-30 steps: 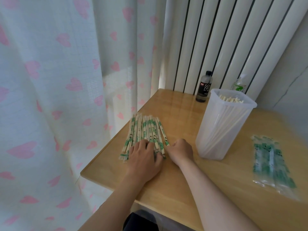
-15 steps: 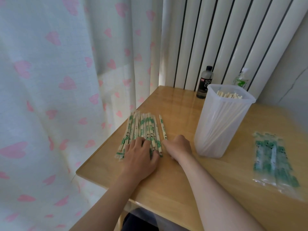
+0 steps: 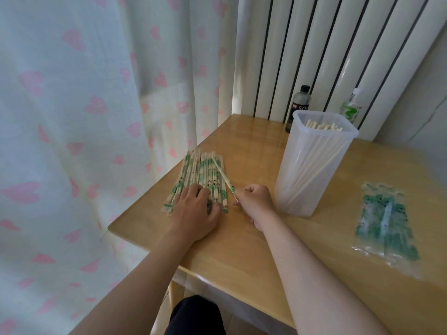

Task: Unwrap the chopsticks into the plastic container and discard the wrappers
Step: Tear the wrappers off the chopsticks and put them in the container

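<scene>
Far left hangs the curtain (image 3: 72, 117), pale with pink hearts, right beside the table's edge; next comes the pile of wrapped chopsticks (image 3: 193, 170), fanned flat on the wooden table (image 3: 242, 250) near its left corner, green print showing on the sleeves. The left hand (image 3: 196, 211) lies palm down on the near ends of that pile, fingers relaxed and spread, pressing rather than gripping anything. Just to its right, one wrapped pair (image 3: 221, 174) slants across the pile's right edge, far tip resting on the heap, near end lifted toward the right hand (image 3: 256, 201); that hand is curled into a loose fist and pinches the pair's near end between thumb and fingers. Moving on: the plastic container (image 3: 312, 180) stands upright just beside the right hand, tall and translucent, lid off; bare chopsticks (image 3: 324, 126) stand inside it, leaning, tips level with the rim. Behind it, against the white radiator (image 3: 314, 44), a dark bottle (image 3: 300, 102) and a green-labelled bottle (image 3: 352, 110) stand partly hidden. Far right, the empty wrappers (image 3: 384, 223) lie in a flat clear-and-green heap on the table, well apart from the container.
</scene>
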